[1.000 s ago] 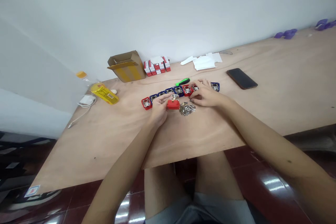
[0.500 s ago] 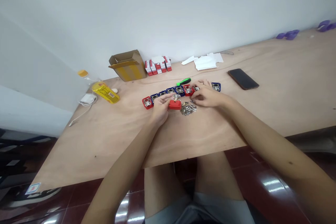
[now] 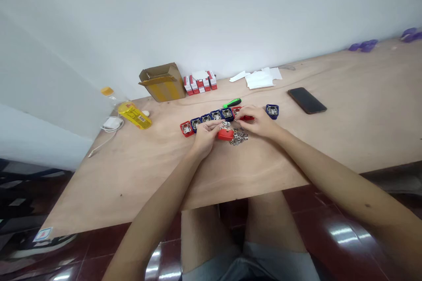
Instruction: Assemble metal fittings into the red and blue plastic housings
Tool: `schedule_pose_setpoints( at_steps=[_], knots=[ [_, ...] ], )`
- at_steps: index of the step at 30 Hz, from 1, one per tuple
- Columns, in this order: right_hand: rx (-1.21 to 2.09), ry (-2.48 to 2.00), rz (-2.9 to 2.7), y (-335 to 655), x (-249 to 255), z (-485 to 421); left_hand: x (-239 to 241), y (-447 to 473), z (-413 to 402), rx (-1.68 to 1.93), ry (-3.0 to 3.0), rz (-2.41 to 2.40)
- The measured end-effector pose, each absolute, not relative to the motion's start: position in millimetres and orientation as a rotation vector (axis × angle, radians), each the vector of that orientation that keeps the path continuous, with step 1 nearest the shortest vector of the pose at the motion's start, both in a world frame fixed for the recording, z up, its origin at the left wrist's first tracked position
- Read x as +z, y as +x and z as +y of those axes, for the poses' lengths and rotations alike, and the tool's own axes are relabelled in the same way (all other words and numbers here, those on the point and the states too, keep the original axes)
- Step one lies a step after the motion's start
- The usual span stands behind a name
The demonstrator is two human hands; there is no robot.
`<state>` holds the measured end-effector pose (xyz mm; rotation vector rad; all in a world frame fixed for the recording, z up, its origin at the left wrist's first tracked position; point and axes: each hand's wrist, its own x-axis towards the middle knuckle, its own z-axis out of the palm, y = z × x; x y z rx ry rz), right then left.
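Between the thumb and fingers of my left hand (image 3: 205, 137) is a red plastic casing (image 3: 226, 135) with shiny metal parts standing on its top. Close by on the right, my right hand (image 3: 257, 121) has its thumb and forefinger pinched near those metal parts; whatever is in the pinch is too small to name. A pile of small metal parts (image 3: 238, 137) lies on the table, just under and beside the casing. Behind the hands runs a row of similar blue casings (image 3: 216, 115) and red casings (image 3: 186, 128) with metal fittings; my right hand partly covers its right part.
A green and black screwdriver (image 3: 232, 103) lies behind the row. Farther back are a cardboard box (image 3: 162, 82), small red-white boxes (image 3: 200, 83) and white papers (image 3: 260, 80). A phone (image 3: 306, 100) lies right; a yellow-labelled bottle (image 3: 130, 112) and white charger (image 3: 112, 123) lie left.
My right hand has come up from the metal pile toward the casing, its fingers now pinched. In my left hand the red casing has shifted slightly right and turned a little.
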<state>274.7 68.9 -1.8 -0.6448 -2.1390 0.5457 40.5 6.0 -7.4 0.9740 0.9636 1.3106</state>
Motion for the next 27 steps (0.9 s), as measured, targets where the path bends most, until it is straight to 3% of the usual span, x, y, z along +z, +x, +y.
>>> schedule_pose_setpoints(
  at_steps=[13, 27],
  knots=[
    [0.816, -0.559, -1.807, 248.5, -13.9, 52.3, -4.5, 43.5, 1.4, 1.307, 1.097, 1.03],
    [0.714, -0.514, -2.039, 252.9, -1.9, 50.1, -6.1, 43.2, -0.4, 1.287, 1.192, 1.059]
  ],
)
